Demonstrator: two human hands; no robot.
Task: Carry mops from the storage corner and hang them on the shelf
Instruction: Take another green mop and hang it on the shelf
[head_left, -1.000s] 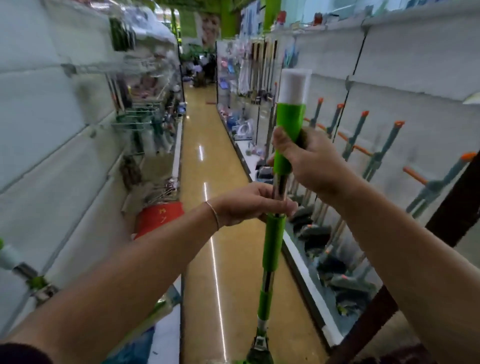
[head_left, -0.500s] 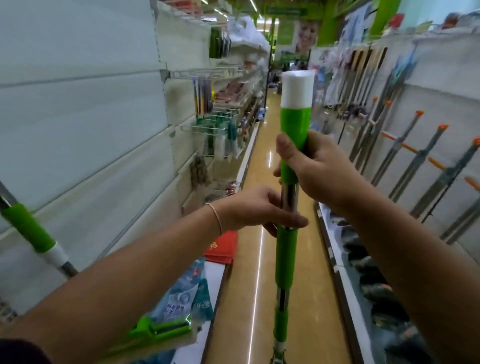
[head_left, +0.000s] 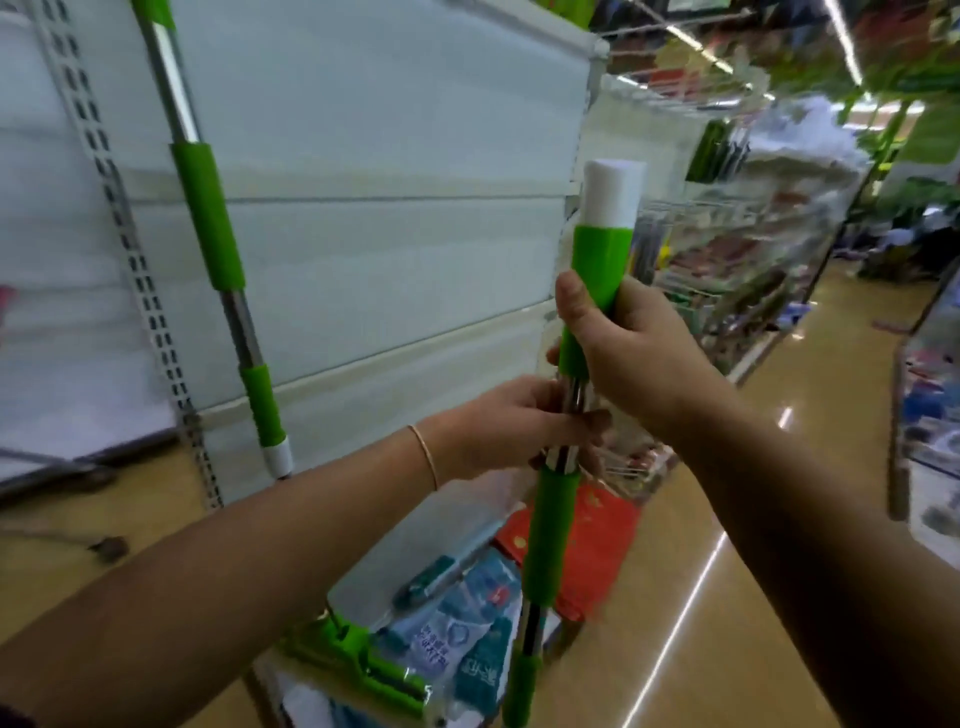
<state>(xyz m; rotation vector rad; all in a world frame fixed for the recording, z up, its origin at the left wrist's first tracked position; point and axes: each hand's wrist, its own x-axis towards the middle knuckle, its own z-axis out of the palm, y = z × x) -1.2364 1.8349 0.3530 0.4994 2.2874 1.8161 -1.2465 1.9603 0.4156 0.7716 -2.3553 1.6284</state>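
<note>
Shelf upright (head_left: 130, 249): one slotted metal strip is seen at far left, against the white shelf panels (head_left: 374, 156).
Hung mop (head_left: 208, 218): one green-and-steel handle is seen leaning on those panels, white cap at its lower end.
Packaged goods (head_left: 457, 639): one blue pack and one red pack are seen low on the shelf, blurred.
Left hand (head_left: 498, 426): fingers are curled round the bare steel section of the held mop (head_left: 550, 535); one thin bracelet (head_left: 426, 457) is worn on the wrist.
Held mop: one, kept nearly upright at centre, white cap on top.
Right hand (head_left: 623, 348): closed round the upper green grip, just above the left.
Mops counted: two.
Aisle floor (head_left: 727, 545): tan and glossy, at right.
</note>
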